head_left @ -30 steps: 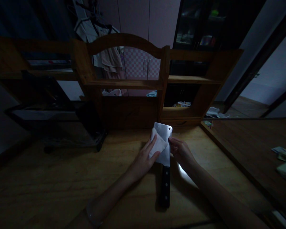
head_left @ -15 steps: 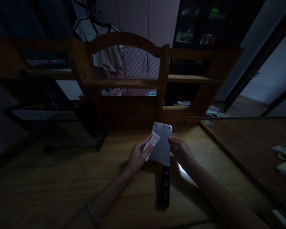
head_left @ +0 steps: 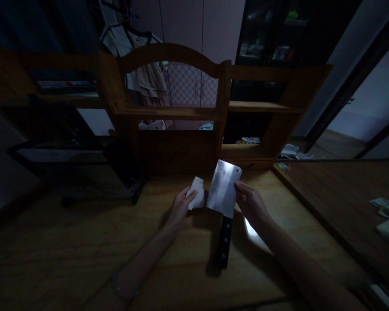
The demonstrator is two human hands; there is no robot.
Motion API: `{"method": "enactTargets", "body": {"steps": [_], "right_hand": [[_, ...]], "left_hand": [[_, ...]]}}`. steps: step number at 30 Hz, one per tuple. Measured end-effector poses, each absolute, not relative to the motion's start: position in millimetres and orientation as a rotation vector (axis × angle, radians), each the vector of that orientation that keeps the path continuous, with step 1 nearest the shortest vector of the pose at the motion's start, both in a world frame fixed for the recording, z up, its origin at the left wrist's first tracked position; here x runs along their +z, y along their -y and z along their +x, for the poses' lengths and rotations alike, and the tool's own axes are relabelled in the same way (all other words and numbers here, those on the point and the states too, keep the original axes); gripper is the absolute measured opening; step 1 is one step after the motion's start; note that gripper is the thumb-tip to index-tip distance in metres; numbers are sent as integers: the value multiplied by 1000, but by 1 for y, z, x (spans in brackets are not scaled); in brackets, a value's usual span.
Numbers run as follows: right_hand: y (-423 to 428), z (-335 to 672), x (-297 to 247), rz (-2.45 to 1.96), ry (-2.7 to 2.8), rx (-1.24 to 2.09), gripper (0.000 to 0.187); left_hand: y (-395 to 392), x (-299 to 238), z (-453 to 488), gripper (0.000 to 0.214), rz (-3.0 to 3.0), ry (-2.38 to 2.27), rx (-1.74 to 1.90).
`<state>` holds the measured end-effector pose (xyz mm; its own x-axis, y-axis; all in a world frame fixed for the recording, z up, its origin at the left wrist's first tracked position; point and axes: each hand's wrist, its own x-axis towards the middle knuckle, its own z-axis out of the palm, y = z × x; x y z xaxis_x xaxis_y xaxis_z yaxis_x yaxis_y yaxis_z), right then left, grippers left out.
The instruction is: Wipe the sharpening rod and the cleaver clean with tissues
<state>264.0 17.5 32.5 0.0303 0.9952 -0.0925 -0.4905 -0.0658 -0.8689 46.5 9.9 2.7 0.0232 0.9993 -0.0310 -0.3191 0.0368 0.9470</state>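
A cleaver (head_left: 223, 188) with a broad steel blade and a black riveted handle rests on the wooden desk (head_left: 84, 242), its blade tilted up off the surface. My right hand (head_left: 251, 203) grips the right edge of the blade. My left hand (head_left: 180, 207) is closed on a folded white tissue (head_left: 197, 196), held just left of the blade's left edge.
A wooden hutch with shelves (head_left: 181, 112) stands along the desk's back edge. A dark rack (head_left: 81, 160) sits at the left. A second wooden surface (head_left: 343, 194) at the right carries pale packets (head_left: 387, 220). The room is dim.
My left hand has drawn the tissue off the blade face to its left side. My right hand has lifted and tilted the blade, and the cleaver has shifted slightly away from me.
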Motion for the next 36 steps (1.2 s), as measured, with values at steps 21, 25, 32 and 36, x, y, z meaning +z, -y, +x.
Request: {"method": "enactTargets", "body": {"steps": [21, 25, 32, 36], "right_hand": [[-32, 274, 26, -852, 629, 1423, 7], [-32, 271, 34, -782, 677, 1521, 17], [-29, 269, 37, -960, 654, 1767, 21], [-34, 273, 29, -1017, 623, 1699, 18]], "left_hand": [[25, 15, 74, 34, 917, -606, 699], [25, 17, 71, 32, 905, -591, 703], [23, 21, 63, 43, 1001, -717, 620], [16, 15, 63, 60, 1128, -842, 624]]}}
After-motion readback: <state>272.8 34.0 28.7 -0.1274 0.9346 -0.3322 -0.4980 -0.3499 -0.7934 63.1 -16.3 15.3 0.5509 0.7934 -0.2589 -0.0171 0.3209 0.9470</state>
